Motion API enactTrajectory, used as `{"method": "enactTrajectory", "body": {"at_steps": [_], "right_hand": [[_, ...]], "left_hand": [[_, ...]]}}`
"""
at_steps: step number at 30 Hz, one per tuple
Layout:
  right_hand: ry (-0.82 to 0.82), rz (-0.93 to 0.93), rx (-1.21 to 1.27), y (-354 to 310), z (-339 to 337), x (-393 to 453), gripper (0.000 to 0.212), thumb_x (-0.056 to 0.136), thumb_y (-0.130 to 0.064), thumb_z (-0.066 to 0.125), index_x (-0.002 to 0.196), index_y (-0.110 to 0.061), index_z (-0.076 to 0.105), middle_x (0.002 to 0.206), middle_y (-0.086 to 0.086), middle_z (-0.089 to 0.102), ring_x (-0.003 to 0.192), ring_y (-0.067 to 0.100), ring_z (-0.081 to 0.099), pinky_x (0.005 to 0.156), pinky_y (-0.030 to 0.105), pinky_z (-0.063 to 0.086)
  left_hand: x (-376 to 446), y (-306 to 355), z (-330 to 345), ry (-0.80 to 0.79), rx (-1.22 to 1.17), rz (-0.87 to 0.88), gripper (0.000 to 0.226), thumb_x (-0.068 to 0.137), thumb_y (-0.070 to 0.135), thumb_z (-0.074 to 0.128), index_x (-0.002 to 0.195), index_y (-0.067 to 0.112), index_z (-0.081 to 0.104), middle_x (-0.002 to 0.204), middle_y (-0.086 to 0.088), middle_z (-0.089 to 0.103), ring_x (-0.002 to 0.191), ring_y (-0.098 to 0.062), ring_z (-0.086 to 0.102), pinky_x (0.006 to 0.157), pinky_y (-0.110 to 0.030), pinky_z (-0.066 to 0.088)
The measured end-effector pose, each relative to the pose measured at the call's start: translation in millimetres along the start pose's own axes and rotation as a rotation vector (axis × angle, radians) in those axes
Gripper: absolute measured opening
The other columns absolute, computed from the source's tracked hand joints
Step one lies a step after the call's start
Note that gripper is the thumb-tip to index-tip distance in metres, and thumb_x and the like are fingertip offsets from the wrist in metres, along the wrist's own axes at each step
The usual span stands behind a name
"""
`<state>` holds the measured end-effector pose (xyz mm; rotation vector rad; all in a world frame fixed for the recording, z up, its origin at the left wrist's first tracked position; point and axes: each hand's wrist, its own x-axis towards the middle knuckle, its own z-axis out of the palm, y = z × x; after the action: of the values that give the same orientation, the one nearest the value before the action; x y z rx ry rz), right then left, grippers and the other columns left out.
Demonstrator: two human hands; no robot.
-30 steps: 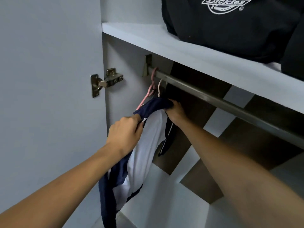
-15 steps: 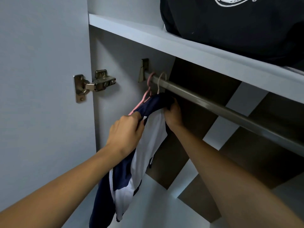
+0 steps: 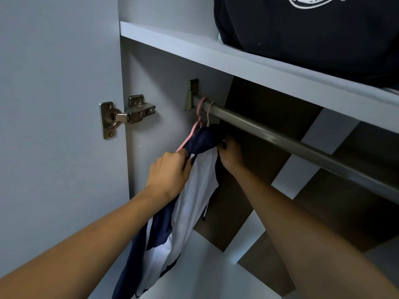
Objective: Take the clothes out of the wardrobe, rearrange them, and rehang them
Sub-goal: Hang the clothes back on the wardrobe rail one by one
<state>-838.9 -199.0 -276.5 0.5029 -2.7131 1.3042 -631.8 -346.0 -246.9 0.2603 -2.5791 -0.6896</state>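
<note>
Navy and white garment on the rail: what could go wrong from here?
1. The navy and white garment hangs bunched over one side of its hanger, so it may slide off if the left hand or right hand loosens its grip.
2. The pink hanger sits close beside it on the rail; the hooks could tangle.

The rail (image 3: 280, 139) looks like brushed metal, smooth, with a dull sheen along its top. Its end bracket (image 3: 191, 93) and the door hinge (image 3: 127, 114) at left are metal too, the hinge brighter and glossier. The hanger (image 3: 195, 130) appears to be thin pink plastic. The garment (image 3: 194, 190) is soft matt cloth, navy and white. The shelf (image 3: 216, 50) and door (image 3: 54, 104) have a smooth matt pale finish. The bag (image 3: 313, 29) far above is black matt fabric.
</note>
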Motion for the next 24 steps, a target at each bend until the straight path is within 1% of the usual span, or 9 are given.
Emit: {"method": "enactTrajectory", "body": {"at_steps": [2,5,8,11,13,15,19,21,24], "right_hand": [[-0.013,0.025,-0.025,-3,-1,-1,0.051,0.104,-0.024,0.06,0.153,-0.014,0.047,0.151,0.013,0.052,0.14,0.033,0.051,0.113,0.052,0.046],[-0.014,0.022,-0.089,-6,-4,-14,0.054,0.103,-0.028,0.061,0.153,-0.016,0.046,0.153,0.013,0.05,0.14,0.033,0.049,0.111,0.05,0.045],[-0.006,-0.006,-0.138,-7,-15,-41,0.054,0.105,-0.033,0.058,0.155,-0.021,0.043,0.157,0.008,0.045,0.143,0.03,0.044,0.111,0.047,0.044],[-0.021,-0.032,-0.177,-6,-29,-70,0.054,0.104,-0.036,0.058,0.155,-0.025,0.043,0.158,0.006,0.044,0.143,0.028,0.043,0.11,0.052,0.046],[-0.041,-0.018,-0.194,-11,-40,-92,0.056,0.104,-0.037,0.058,0.156,-0.024,0.042,0.16,0.005,0.042,0.146,0.028,0.039,0.112,0.054,0.044],[-0.058,0.011,-0.212,-21,-53,-118,0.056,0.106,-0.04,0.056,0.158,-0.024,0.04,0.161,0.005,0.039,0.149,0.029,0.034,0.115,0.055,0.042],[-0.041,0.045,-0.395,-50,-82,-183,0.059,0.107,-0.051,0.046,0.16,-0.028,0.034,0.165,0.001,0.036,0.149,0.028,0.035,0.115,0.049,0.04],[-0.013,0.057,-0.474,-66,-96,-223,0.061,0.107,-0.054,0.042,0.161,-0.028,0.033,0.167,0.0,0.033,0.15,0.026,0.034,0.117,0.046,0.037],[0.032,0.121,-0.557,-93,-114,-284,0.062,0.107,-0.057,0.039,0.162,-0.029,0.031,0.169,-0.002,0.029,0.153,0.022,0.03,0.121,0.045,0.031]], "left_hand": [[1,0,-2,0.0,0.06,0.002,0.022,0.107,0.029,0.047,0.096,0.011,0.054,0.075,-0.004,0.051,0.064,-0.032,0.046,0.057,-0.036,0.032],[-1,-1,-7,-0.014,0.127,0.009,0.02,0.107,0.029,0.046,0.098,0.012,0.053,0.081,-0.005,0.053,0.069,-0.035,0.051,0.06,-0.037,0.035],[-13,0,-19,-0.024,0.152,0.029,0.014,0.104,0.028,0.049,0.108,0.016,0.055,0.1,-0.004,0.06,0.082,-0.036,0.061,0.061,-0.037,0.037],[-29,4,-37,-0.012,0.19,0.093,0.024,0.1,0.029,0.057,0.12,0.016,0.055,0.108,-0.002,0.053,0.096,-0.028,0.056,0.057,-0.036,0.039],[-38,8,-50,-0.004,0.228,0.157,0.031,0.098,0.031,0.059,0.124,0.016,0.054,0.109,-0.001,0.051,0.1,-0.025,0.052,0.058,-0.037,0.046],[-43,14,-63,-0.01,0.261,0.2,0.038,0.098,0.035,0.056,0.13,0.015,0.054,0.114,-0.002,0.053,0.104,-0.027,0.053,0.069,-0.042,0.052],[-58,24,-92,-0.089,0.279,0.282,0.055,0.099,0.046,0.042,0.146,0.017,0.05,0.132,-0.003,0.055,0.121,-0.026,0.051,0.086,-0.044,0.049],[-70,26,-106,-0.124,0.248,0.314,0.059,0.101,0.048,0.038,0.15,0.017,0.048,0.141,-0.004,0.053,0.129,-0.026,0.048,0.094,-0.046,0.048],[-90,31,-122,-0.186,0.213,0.38,0.063,0.103,0.052,0.031,0.154,0.018,0.044,0.152,-0.007,0.05,0.138,-0.031,0.046,0.106,-0.05,0.046]]}}
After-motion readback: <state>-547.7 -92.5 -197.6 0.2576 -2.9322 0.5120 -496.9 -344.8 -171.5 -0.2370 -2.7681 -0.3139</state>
